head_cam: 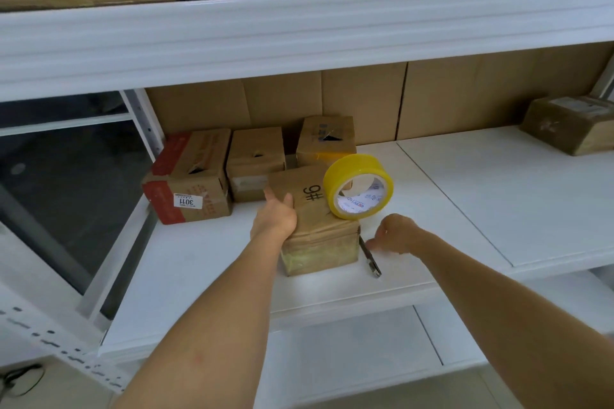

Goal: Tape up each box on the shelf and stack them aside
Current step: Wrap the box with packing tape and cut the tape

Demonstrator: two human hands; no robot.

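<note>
**Hands at the "9#" box on the white shelf**

Because my right hand [393,234] is blurred, I cannot tell whether its curled fingers pinch anything; it hovers just over the shelf [465,209], close to the right side of the taped box marked "9#" [315,226] and beside the box cutter [368,256], which lies on the shelf against that box's lower right corner. Whether a fingertip touches the cutter I cannot make out. My left hand [275,216] lies flat on the top left of the "9#" box, fingers straight and spread, pressing on the cardboard; the fingertips are partly lost against the brown surface. The box stands near the shelf's front edge, with glossy tape over its front face. The yellow tape roll [358,186] stands on edge, leaning on the box's top right corner, well clear of both hands. Behind, toward the shelf's back left, three more boxes stand in a row: a red-edged carton with a "3011" label [189,176], a plain brown box [255,166] and a box with a torn dark label [325,139], the last partly hidden by the roll. Another taped box [568,124] sits at the far right, cut off by the frame's edge.
</note>
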